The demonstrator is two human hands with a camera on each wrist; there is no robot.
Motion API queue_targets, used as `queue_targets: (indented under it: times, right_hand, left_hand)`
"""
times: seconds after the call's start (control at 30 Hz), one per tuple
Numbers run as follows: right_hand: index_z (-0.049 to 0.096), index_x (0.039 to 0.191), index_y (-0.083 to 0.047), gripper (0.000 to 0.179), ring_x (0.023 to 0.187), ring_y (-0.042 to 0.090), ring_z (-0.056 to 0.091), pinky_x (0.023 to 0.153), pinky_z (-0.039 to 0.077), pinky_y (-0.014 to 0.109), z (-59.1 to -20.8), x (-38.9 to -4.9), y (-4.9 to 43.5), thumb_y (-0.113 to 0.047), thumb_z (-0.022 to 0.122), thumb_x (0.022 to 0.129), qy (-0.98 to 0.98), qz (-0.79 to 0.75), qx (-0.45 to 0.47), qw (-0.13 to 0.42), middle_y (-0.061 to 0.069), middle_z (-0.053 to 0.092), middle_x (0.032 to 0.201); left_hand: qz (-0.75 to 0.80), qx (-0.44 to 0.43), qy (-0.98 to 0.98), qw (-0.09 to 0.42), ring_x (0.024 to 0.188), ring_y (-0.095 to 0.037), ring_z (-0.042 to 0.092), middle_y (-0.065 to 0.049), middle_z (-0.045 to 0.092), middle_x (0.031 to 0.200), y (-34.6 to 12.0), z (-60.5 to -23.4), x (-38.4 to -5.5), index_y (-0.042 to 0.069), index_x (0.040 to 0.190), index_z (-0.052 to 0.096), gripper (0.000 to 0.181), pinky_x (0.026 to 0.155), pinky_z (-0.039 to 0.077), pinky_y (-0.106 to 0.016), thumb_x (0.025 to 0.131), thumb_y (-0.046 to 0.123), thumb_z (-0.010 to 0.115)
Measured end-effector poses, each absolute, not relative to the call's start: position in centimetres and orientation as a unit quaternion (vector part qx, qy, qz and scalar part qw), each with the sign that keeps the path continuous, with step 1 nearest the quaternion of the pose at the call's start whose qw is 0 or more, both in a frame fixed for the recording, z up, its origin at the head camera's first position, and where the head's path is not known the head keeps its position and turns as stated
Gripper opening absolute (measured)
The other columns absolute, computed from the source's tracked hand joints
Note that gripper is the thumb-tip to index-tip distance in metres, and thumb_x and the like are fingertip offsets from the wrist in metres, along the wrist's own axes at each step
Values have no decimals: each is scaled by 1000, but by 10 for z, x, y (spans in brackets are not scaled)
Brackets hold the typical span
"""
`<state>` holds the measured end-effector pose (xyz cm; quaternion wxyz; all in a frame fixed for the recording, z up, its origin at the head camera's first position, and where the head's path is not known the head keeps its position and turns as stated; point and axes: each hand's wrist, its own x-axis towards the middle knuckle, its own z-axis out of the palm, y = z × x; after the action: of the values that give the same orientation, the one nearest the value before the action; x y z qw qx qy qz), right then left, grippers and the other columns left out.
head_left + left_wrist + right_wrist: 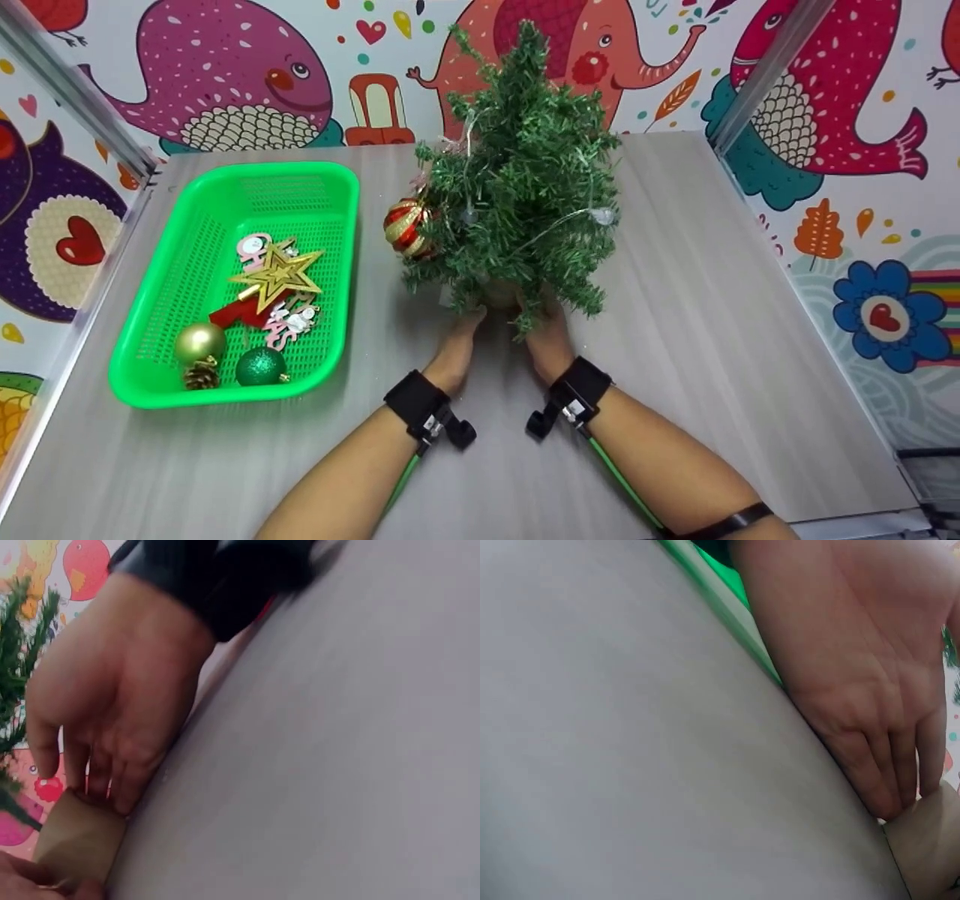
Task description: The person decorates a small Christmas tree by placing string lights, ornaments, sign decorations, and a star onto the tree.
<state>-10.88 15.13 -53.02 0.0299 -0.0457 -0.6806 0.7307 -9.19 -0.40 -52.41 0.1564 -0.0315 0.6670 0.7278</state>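
Observation:
A small green Christmas tree (525, 172) stands upright on the table, wound with a clear light string and carrying a red and gold striped bauble (407, 227) on its left. Low at its front, my left hand (455, 352) holds the left side of the brownish base (79, 840). On the other side my right hand (551, 345) grips the same base, its fingertips against the wall of it in the left wrist view. In the right wrist view the left fingers (885, 765) reach down to the base (926, 840). Branches hide most fingertips in the head view.
To the left stands a green plastic basket (347, 300) with a gold star (281, 276), a gold bauble (200, 343), a green glitter bauble (260, 366), a pinecone (202, 373) and pink lettered ornaments. Cartoon-printed walls (667, 112) enclose the grey table (712, 337) at back and sides.

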Motion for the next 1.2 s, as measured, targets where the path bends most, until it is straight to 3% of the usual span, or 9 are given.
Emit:
queue_targets:
  times: [0.1,0.27,0.37,0.47,0.63,0.93,1.1,1.2]
  right_hand:
    - [42,155,3,54,96,5,60,78,51,17,-530,-106,148,-10,55,104,-654,753,-61,28,20,58,144]
    - [54,142,8,43,92,9,49,83,43,20,-530,-103,144,-7,48,103,-670,734,-100,37,12,61,127]
    - [53,146,4,44,100,9,49,91,41,21,-529,-104,144,-10,46,105,-681,724,-101,35,13,60,135]
    - [51,148,2,43,111,10,51,97,41,23,-528,-106,144,-11,44,108,-681,725,-95,32,19,55,146]
    - [49,150,2,45,126,13,50,102,42,21,-529,-108,144,-10,45,107,-681,725,-98,41,18,50,156]
    - [54,144,6,43,108,4,54,93,46,17,-529,-110,142,-8,50,104,-676,726,-113,53,18,58,144]
    - [60,137,4,37,107,5,56,92,47,18,-527,-109,145,-11,54,103,-681,721,-107,63,14,62,137]
    - [59,138,4,38,113,11,57,96,47,22,-526,-107,147,-11,55,104,-683,719,-109,69,16,62,138]
  left_hand:
    - [743,9,655,138,161,-37,11,-21,18,172,-6,-526,-100,-3,162,24,66,131,6,-53,107,31,38]
    - [753,80,647,92,146,-38,38,-25,43,152,-7,-526,-108,-8,147,41,47,125,24,-47,109,18,32]
    - [756,81,642,98,139,-36,46,-25,47,147,-8,-526,-107,-4,148,42,46,119,33,-43,110,20,31]
    - [765,81,631,104,127,-34,53,-28,51,137,-8,-526,-107,-6,139,46,41,110,41,-42,112,20,30]
    - [766,98,628,96,116,-31,55,-29,53,129,-6,-527,-106,-8,130,46,34,103,43,-43,111,15,29]
    - [732,109,668,79,131,-34,49,-23,49,140,-7,-528,-107,-6,135,46,37,116,36,-47,110,17,31]
    - [682,74,725,63,143,-35,47,-22,50,152,-16,-515,-95,-5,150,45,47,121,37,-49,108,17,41]
    - [639,48,767,42,128,-37,60,-24,63,138,-24,-495,-81,-4,139,59,40,112,46,-52,106,17,50]
